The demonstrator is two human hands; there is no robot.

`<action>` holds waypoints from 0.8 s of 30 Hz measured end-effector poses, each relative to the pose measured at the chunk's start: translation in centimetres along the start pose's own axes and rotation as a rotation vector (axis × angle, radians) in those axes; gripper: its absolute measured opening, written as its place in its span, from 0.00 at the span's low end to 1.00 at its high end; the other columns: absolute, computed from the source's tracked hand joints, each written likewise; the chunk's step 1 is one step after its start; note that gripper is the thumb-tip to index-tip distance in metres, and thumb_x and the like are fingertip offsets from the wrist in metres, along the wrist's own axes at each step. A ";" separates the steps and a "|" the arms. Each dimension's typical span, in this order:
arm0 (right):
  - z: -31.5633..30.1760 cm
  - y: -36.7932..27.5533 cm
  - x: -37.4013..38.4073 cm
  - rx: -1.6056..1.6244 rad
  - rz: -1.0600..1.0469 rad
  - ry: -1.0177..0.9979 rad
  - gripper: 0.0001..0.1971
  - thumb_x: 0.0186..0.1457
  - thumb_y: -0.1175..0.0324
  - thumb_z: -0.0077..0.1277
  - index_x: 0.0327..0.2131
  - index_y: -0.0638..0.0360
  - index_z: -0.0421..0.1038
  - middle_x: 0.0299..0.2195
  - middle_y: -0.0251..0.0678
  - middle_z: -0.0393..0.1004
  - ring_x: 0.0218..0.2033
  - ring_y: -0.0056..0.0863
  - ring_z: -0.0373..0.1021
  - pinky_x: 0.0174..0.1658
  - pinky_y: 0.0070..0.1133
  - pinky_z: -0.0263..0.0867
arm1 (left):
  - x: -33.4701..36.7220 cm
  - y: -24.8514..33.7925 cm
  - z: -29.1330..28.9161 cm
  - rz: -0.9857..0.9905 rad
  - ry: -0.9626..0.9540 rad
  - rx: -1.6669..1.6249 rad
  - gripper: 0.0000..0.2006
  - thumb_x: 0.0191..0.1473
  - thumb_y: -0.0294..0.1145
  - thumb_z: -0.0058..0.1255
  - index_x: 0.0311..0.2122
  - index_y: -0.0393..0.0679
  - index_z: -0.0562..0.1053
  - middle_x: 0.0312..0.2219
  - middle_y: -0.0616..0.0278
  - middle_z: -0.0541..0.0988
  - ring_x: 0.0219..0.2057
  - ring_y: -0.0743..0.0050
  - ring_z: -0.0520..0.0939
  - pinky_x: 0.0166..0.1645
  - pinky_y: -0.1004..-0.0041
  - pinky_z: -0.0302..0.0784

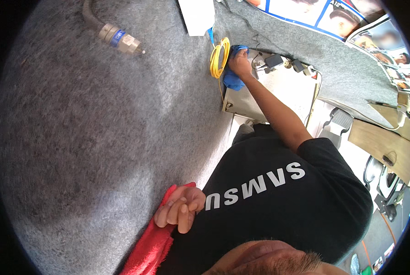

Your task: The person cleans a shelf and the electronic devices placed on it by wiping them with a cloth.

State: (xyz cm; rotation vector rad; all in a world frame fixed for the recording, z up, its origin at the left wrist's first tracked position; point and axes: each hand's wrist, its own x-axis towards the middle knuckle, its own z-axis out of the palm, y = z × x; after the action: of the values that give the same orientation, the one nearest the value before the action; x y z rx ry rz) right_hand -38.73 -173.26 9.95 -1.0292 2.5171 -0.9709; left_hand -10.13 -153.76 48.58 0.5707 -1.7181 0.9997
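My right hand (239, 62) reaches far forward at the end of a bare arm. Its fingers are closed on a blue cloth (233, 80), which lies against the corner of a white metal box (278, 94). Right beside it hangs a coil of yellow cable (217, 62) with a blue plug end. Near my body, at lower left, my left hand (179, 208) is curled shut on a fuzzy red towel (151, 243). The towel shows around the hand and trails down toward the lower edge; the left forearm cannot be seen.
Grey felt-like surface (90, 151) fills the left side. A thick cable with a metal connector (120, 39) is at upper left, a white case (198, 16) at top. Black power adapters (274, 60) sit on the metal box. Posters (324, 16), a wooden desk (379, 149) and chairs are at right.
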 end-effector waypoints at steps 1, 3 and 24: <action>-0.6 -1.5 -0.4 -0.040 -0.038 -0.030 0.38 0.58 0.55 0.47 0.64 0.73 0.49 0.54 0.60 0.68 0.43 0.63 0.74 0.48 0.44 0.72 | -0.1 0.0 -0.2 0.001 -0.005 0.009 0.09 0.64 0.44 0.39 0.38 0.51 0.65 0.20 0.78 0.63 0.28 0.79 0.64 0.37 0.76 0.56; -3.6 -3.7 -1.1 -0.141 -0.001 -0.236 0.40 0.56 0.54 0.48 0.65 0.71 0.49 0.53 0.59 0.70 0.43 0.57 0.76 0.46 0.42 0.74 | -0.1 -0.1 -0.4 0.009 -0.014 0.028 0.09 0.63 0.44 0.39 0.37 0.51 0.64 0.20 0.78 0.62 0.28 0.79 0.63 0.37 0.77 0.56; -8.4 -1.5 -5.1 -0.118 -0.146 -0.398 0.33 0.59 0.55 0.46 0.65 0.55 0.55 0.49 0.56 0.73 0.40 0.56 0.76 0.42 0.46 0.73 | 0.5 -0.1 0.9 0.072 0.030 -0.038 0.07 0.62 0.35 0.40 0.35 0.44 0.64 0.19 0.73 0.61 0.21 0.79 0.60 0.34 0.74 0.55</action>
State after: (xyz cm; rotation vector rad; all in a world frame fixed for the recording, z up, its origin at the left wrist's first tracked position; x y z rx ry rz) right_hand -38.12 -166.42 17.13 -1.3098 2.2135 -0.5832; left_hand -10.67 -154.51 48.98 0.4696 -1.7380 1.0190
